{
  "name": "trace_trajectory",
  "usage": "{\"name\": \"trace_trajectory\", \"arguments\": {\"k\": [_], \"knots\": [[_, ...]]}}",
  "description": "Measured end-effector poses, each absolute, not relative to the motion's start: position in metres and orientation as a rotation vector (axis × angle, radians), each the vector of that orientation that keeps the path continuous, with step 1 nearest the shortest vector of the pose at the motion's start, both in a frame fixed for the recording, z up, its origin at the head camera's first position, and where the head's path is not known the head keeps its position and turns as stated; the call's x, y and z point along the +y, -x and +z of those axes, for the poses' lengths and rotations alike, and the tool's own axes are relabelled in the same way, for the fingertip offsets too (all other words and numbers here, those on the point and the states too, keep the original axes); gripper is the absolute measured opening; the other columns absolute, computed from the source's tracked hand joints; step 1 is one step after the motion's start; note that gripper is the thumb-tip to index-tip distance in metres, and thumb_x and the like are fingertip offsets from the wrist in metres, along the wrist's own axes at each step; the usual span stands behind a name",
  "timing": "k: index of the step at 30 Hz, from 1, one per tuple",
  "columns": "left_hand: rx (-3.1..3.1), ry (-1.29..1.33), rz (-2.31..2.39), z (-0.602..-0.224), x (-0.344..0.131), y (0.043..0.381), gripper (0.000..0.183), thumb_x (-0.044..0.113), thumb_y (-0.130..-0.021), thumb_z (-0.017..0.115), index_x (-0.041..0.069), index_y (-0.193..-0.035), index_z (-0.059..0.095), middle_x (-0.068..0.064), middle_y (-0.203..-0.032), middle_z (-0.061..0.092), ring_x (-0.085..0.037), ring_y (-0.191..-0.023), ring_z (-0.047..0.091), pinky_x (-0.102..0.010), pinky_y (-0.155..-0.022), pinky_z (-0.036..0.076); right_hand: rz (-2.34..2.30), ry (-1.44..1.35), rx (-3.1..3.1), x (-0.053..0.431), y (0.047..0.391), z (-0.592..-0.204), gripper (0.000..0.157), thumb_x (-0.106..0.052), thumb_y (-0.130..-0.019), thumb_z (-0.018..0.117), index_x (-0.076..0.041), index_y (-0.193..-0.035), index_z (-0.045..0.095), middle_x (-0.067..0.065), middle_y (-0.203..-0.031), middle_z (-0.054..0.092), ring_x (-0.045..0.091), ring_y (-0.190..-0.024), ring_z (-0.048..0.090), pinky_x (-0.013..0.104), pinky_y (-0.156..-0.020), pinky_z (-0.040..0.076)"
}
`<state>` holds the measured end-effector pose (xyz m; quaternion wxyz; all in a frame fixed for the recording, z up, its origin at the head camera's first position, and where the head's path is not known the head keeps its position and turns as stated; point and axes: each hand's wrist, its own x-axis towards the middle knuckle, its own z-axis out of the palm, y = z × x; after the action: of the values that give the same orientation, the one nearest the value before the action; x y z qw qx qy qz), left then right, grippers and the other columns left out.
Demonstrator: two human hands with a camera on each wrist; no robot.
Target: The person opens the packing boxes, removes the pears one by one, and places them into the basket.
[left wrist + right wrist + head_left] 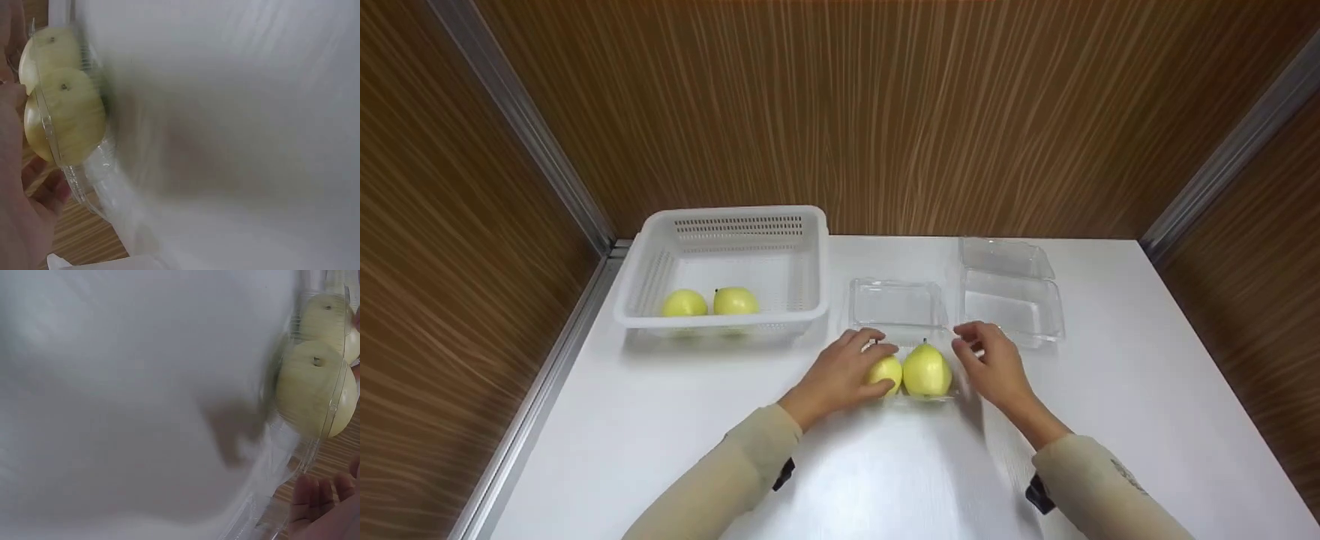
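Two yellow-green pears, a left pear [886, 373] and a right pear [928, 372], sit side by side in a clear plastic clamshell [897, 302] whose lid is folded back. My left hand [844, 373] grips the left pear, thumb at its near side and fingers over its far side. In the left wrist view that pear [67, 118] shows through the clear wall, fingers [52, 191] beyond it. Just right of the clamshell hovers my right hand [994, 365], holding nothing, its fingers loosely bent. The right wrist view shows its fingertips [320, 492] apart from the right pear [312, 391].
A white slotted basket [720, 321] at the back left contains two more pears [685, 303]. Another clear clamshell [1011, 296] lies opened at the back right. Wood-patterned panels [840, 120] enclose the white table [660, 450] at the back and sides.
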<state>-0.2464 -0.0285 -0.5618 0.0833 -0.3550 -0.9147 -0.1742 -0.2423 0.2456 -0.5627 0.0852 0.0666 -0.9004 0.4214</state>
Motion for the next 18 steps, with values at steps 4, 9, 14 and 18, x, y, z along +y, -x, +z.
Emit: {"name": "trace_trajectory", "arguments": {"k": [4, 9, 14, 18], "knots": [[-2.747, 1.108, -0.386, -0.565, -0.027, 0.243, 0.053, 0.053, -0.093, 0.062, 0.022, -0.136, 0.059, -0.005, -0.136, 0.054, -0.023, -0.119, 0.054, -0.037, -0.099, 0.050, 1.319, -0.026, -2.910, 0.253, 0.232, -0.562, 0.038, -0.042, -0.100, 0.055, -0.005, -0.095, 0.064, 0.008, -0.076, 0.064, 0.016, -0.062, 0.057, 0.028, -0.057, 0.047], [-2.786, 1.105, -0.325, -0.567, -0.023, 0.243, 0.057, 0.054, -0.094, 0.060, 0.023, -0.141, 0.055, -0.007, -0.142, 0.052, -0.025, -0.124, 0.053, -0.038, -0.101, 0.050, 1.847, 0.080, -3.242, 0.261, 0.225, -0.561, 0.089, -0.077, -0.094, 0.028, 0.002, -0.088, 0.069, 0.013, -0.074, 0.071, 0.022, -0.060, 0.067, 0.035, -0.055, 0.056], [-2.822, 1.057, -0.263, -0.572, -0.016, 0.246, 0.053, 0.054, -0.097, 0.053, 0.026, -0.143, 0.053, -0.008, -0.147, 0.050, -0.028, -0.128, 0.052, -0.040, -0.106, 0.046, 2.551, -0.016, -3.130, 0.266, 0.224, -0.572, 0.101, -0.080, -0.092, 0.020, 0.007, -0.114, 0.066, 0.023, -0.108, 0.072, 0.031, -0.092, 0.073, 0.043, -0.078, 0.060], [-2.854, 0.995, -0.229, -0.572, -0.010, 0.251, 0.053, 0.055, -0.099, 0.048, 0.026, -0.144, 0.052, -0.008, -0.147, 0.050, -0.028, -0.128, 0.051, -0.041, -0.107, 0.045, 2.862, -0.116, -2.883, 0.267, 0.227, -0.586, 0.086, -0.068, -0.099, 0.025, 0.006, -0.123, 0.061, 0.022, -0.120, 0.069, 0.031, -0.106, 0.070, 0.042, -0.090, 0.057]]}}
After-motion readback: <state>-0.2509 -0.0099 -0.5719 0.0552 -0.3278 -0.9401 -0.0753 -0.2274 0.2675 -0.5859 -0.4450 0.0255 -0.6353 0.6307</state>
